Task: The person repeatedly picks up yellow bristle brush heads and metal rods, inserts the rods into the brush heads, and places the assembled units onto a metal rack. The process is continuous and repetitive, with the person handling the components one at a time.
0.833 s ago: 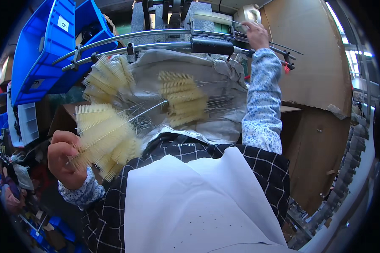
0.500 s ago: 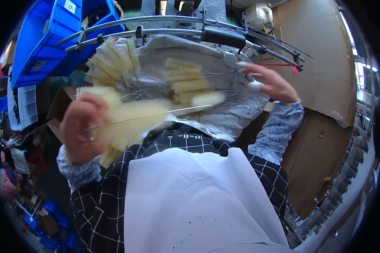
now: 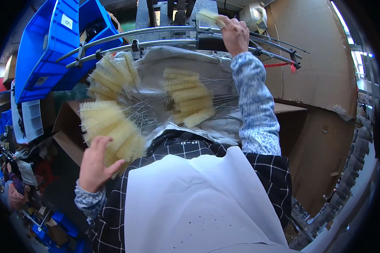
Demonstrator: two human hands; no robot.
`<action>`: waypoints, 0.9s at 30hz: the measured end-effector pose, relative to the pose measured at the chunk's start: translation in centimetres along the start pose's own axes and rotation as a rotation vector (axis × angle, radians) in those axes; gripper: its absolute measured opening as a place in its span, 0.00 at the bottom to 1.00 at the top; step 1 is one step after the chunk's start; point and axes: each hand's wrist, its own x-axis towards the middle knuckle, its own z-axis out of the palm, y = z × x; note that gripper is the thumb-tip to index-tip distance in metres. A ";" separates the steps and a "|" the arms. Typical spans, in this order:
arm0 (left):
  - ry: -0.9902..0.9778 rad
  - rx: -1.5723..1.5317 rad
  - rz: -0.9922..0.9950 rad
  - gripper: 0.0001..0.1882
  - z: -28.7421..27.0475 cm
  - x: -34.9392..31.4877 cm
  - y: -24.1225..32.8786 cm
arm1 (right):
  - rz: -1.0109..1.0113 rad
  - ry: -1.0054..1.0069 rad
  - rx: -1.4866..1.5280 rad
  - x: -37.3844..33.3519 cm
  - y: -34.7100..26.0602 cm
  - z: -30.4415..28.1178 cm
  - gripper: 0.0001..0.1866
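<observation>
My right hand (image 3: 235, 36) is raised beyond the metal rails. Its fingers are closed on a pale yellow wire-stemmed brush (image 3: 207, 17), whose bristles stick out to the left; the stem is hidden. At the lower left my left hand (image 3: 98, 164) is open, thumb and fingers apart, beside a fanned pile of brushes (image 3: 109, 122); nothing shows in it. Another small stack of brushes (image 3: 188, 95) lies in the middle on a grey-white plastic sheet (image 3: 154, 63), wire stems pointing right. More brushes (image 3: 114, 69) lie at the sheet's far left.
Two curved metal rails (image 3: 164, 44) cross in front of a machine bed (image 3: 145, 14). Blue bins (image 3: 38, 55) stand at the far left, above a white divided tray (image 3: 31, 122). Large cardboard sheets (image 3: 312, 55) rise on the right. An open carton (image 3: 69, 139) is left of the brushes.
My right hand has moved up and away, past the rails, and now holds a brush. My left hand has let go of the brush it held and dropped lower, opening.
</observation>
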 end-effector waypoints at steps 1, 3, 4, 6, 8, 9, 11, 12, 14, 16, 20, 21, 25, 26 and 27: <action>-0.073 -0.037 -0.042 0.25 0.8 -0.1 -0.3 | 0.045 -0.007 -0.069 0.5 0.6 0.5 0.15; -0.036 -0.044 -0.088 0.21 1.4 0.3 -0.3 | 0.099 -0.078 -0.091 1.2 1.4 0.9 0.15; 0.006 -0.054 -0.084 0.20 1.8 0.4 -0.5 | 0.115 -0.112 -0.092 1.5 1.3 1.2 0.15; 0.054 -0.099 -0.091 0.18 1.9 0.6 -0.4 | 0.120 -0.135 -0.092 1.9 0.9 1.6 0.15; 0.065 -0.170 -0.113 0.15 1.6 1.1 0.0 | 0.115 -0.143 -0.096 2.1 0.9 1.7 0.15; 0.081 -0.179 -0.102 0.14 1.6 1.3 -0.2 | 0.106 -0.139 -0.099 2.1 1.0 1.7 0.15; 0.118 -0.190 -0.096 0.12 1.6 1.3 -0.3 | 0.093 -0.136 -0.076 2.1 1.0 2.3 0.15; 0.133 -0.201 -0.097 0.11 1.5 1.3 -0.3 | 0.092 -0.135 -0.058 2.1 1.1 2.8 0.15; 0.156 -0.234 -0.079 0.09 1.4 1.7 -0.2 | 0.109 -0.143 -0.046 2.2 1.6 2.9 0.15; 0.177 -0.218 -0.045 0.09 1.2 1.9 0.0 | 0.133 -0.162 -0.035 2.3 1.6 3.1 0.15; 0.292 -0.060 0.113 0.11 0.3 1.9 0.3 | 0.118 -0.187 0.052 2.4 2.0 3.6 0.15; 0.318 -0.044 0.150 0.11 0.1 1.8 0.4 | 0.133 -0.206 0.071 2.5 1.8 3.7 0.15; 0.373 -0.019 0.282 0.12 -1.6 2.5 0.4 | 0.114 -0.246 -0.085 3.4 1.9 2.9 0.15; 0.376 -0.017 0.302 0.12 -1.9 2.5 0.5 | 0.115 -0.293 -0.085 3.9 1.8 3.3 0.16; 0.377 -0.073 0.309 0.12 -2.1 2.6 0.6 | 0.066 -0.260 -0.107 4.3 2.2 4.0 0.16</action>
